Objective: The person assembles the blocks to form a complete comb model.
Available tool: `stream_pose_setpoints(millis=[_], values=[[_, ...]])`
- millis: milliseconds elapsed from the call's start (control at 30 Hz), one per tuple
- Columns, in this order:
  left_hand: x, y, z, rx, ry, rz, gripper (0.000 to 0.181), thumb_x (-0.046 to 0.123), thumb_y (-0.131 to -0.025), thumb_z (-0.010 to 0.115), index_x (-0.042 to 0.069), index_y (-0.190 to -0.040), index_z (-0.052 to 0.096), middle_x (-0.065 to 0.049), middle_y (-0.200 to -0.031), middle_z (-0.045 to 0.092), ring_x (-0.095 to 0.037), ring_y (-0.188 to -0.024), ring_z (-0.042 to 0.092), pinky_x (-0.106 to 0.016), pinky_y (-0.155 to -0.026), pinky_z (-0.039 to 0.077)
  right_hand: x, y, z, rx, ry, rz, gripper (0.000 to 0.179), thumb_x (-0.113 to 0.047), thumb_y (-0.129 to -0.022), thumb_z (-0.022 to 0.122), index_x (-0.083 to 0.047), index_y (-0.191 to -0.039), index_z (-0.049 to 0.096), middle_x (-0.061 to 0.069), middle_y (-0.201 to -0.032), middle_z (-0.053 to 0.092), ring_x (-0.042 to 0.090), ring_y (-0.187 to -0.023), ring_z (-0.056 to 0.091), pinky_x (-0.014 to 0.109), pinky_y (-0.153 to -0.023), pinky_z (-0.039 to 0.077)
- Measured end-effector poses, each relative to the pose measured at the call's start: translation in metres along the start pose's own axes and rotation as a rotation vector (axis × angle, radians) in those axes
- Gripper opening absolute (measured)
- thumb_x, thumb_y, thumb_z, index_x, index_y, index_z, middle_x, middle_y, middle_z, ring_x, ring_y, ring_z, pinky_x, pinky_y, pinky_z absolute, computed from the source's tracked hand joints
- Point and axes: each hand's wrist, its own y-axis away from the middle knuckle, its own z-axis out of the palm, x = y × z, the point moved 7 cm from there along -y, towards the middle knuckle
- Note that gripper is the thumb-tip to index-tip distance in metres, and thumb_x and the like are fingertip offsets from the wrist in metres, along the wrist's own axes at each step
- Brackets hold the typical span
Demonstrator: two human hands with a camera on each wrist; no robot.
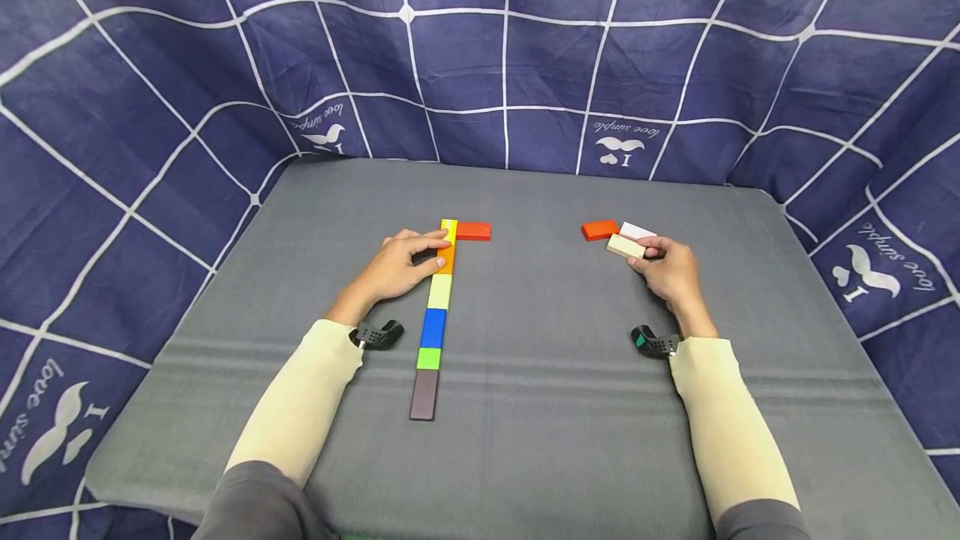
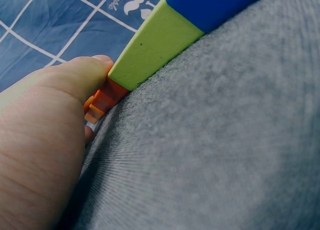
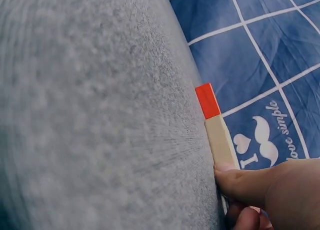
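Note:
My left hand (image 1: 401, 263) rests at the far end of a column of coloured blocks. Its thumb touches the orange block (image 1: 446, 262), and its fingertips reach over it and the yellow block (image 1: 449, 225). Toward me follow a pale yellow-green block (image 1: 439, 292), a blue block (image 1: 433, 328), a bright green block (image 1: 429, 359) and a dark brown block (image 1: 423, 396). A red block (image 1: 474, 231) extends rightward from the column's far end. On the right, my right hand (image 1: 670, 271) pinches a cream block (image 1: 625, 246) between thumb and fingers, close beside a white block (image 1: 637, 230).
An orange-red block (image 1: 600, 230) lies just left of the white block. All blocks are on a grey cloth-covered table (image 1: 525, 407). Blue curtains (image 1: 465, 57) with white lines enclose its far side and both sides.

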Motion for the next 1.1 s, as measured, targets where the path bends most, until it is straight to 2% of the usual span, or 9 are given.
stream_pose_setpoints(millis=[333,433,633,867,1100], values=[[-0.001,0.002,0.003,-0.007,0.015,-0.007,0.042,0.042,-0.097,0.065,0.026,-0.135,0.065,0.015,-0.147,0.055,-0.016,-0.123,0.052,-0.042,-0.1,0.029,-0.004,0.002,0.0,-0.061,0.061,-0.074,0.035,-0.009,-0.088,0.075,0.002,-0.119,0.065,0.016,-0.103,0.058,0.023,-0.087,0.049,0.029,-0.076,0.035],[-0.002,0.001,0.003,-0.004,0.012,-0.006,0.041,0.042,-0.097,0.065,0.027,-0.135,0.065,0.015,-0.148,0.055,-0.016,-0.123,0.052,-0.042,-0.1,0.028,-0.005,0.002,0.0,-0.068,0.053,-0.088,0.035,-0.01,-0.088,0.075,0.002,-0.119,0.064,0.015,-0.103,0.058,0.018,-0.083,0.05,0.025,-0.074,0.036],[-0.003,-0.001,0.0,0.011,0.0,-0.001,0.041,0.041,-0.097,0.065,0.028,-0.135,0.065,0.014,-0.147,0.055,-0.016,-0.123,0.052,-0.042,-0.1,0.028,-0.012,-0.002,0.0,-0.071,-0.031,-0.127,0.037,-0.008,-0.088,0.076,0.001,-0.121,0.064,0.012,-0.101,0.057,-0.001,-0.064,0.049,0.015,-0.057,0.041],[-0.004,-0.002,-0.002,0.009,-0.007,0.0,0.041,0.043,-0.097,0.065,0.029,-0.135,0.065,0.016,-0.147,0.055,-0.014,-0.123,0.052,-0.041,-0.099,0.029,-0.021,0.001,0.007,-0.113,-0.172,-0.118,0.04,-0.005,-0.089,0.074,0.004,-0.125,0.06,0.008,-0.103,0.051,-0.001,-0.064,0.047,0.015,-0.053,0.041],[-0.002,0.0,0.0,0.004,0.008,-0.005,0.041,0.041,-0.096,0.066,0.028,-0.135,0.066,0.014,-0.147,0.055,-0.016,-0.122,0.053,-0.043,-0.099,0.029,-0.032,0.007,0.014,-0.155,-0.196,-0.131,0.041,-0.006,-0.09,0.074,0.004,-0.127,0.059,0.007,-0.103,0.051,-0.001,-0.062,0.047,0.016,-0.052,0.039]])
